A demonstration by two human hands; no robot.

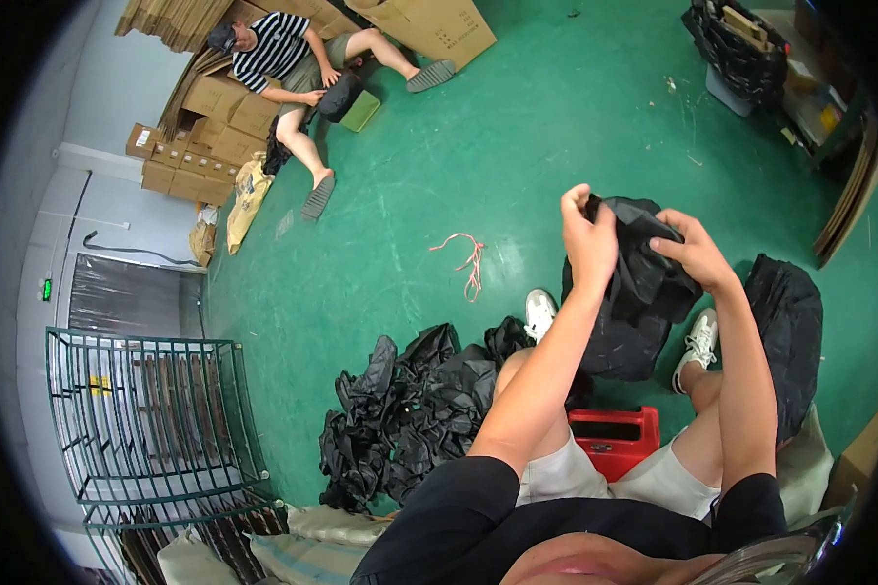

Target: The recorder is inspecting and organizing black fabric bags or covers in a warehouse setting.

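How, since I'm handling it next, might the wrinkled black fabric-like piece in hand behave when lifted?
The wrinkled black piece seems floppy, given its folds between left hand and right hand. Its faint sheen suggests it may slip.

black fabric (pixel 639 263): partly behind left forearm (pixel 541 370) | red plastic object (pixel 617 456): partly behind shorts (pixel 562 475) | carton (pixel 434 29): cut by top edge
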